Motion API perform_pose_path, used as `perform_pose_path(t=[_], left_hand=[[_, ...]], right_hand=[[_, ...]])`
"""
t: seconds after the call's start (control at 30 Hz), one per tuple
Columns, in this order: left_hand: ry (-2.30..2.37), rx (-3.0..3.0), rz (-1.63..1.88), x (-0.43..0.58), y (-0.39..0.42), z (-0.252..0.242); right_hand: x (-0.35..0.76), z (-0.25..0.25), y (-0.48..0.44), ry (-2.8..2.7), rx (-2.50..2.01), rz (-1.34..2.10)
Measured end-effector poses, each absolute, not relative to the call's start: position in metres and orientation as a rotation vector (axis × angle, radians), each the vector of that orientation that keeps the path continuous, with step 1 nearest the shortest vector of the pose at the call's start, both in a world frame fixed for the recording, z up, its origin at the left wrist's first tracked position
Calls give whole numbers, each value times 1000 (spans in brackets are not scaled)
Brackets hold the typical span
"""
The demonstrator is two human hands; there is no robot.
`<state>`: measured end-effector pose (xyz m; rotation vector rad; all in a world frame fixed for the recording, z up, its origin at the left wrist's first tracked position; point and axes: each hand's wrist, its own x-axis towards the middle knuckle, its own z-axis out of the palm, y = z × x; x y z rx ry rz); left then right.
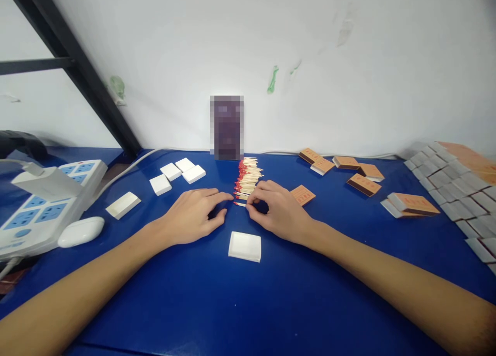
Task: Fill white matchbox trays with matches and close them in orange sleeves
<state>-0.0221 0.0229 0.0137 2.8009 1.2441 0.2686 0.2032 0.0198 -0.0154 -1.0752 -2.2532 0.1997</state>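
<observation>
A row of red-tipped matches lies on the blue table in front of me. My left hand rests flat beside the near end of the row, its fingers stretched toward the red tips. Curled fingers of my right hand pinch at the nearest matches from the other side. An empty white matchbox tray sits between my wrists. An orange matchbox sleeve lies just past my right hand.
Several white trays lie at the back left, with a power strip and a white earbud case at the left edge. Orange matchboxes are scattered at the back right; stacked boxes fill the right edge. A blurred dark object leans on the wall.
</observation>
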Motion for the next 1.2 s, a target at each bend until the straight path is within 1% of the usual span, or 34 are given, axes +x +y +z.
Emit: perform_pose_path(t=[0.23,0.57,0.8,1.03,1.2], left_hand=[[1218,2755,346,-24,24,10],[1177,2824,187,-22,23,14],[1167,2841,159,-22,24,14],[1164,2832,136,-21,25,13],[1149,2826,119,-20,24,15]], right_hand=[[204,-13,23,-2132,-1114,309],[204,-15,25,-2148,-1145,330],[203,-14,25,-2169,-1194,345],[203,-14,25,-2015,-1285,259],[203,-13,24,-2069,-1282,311]])
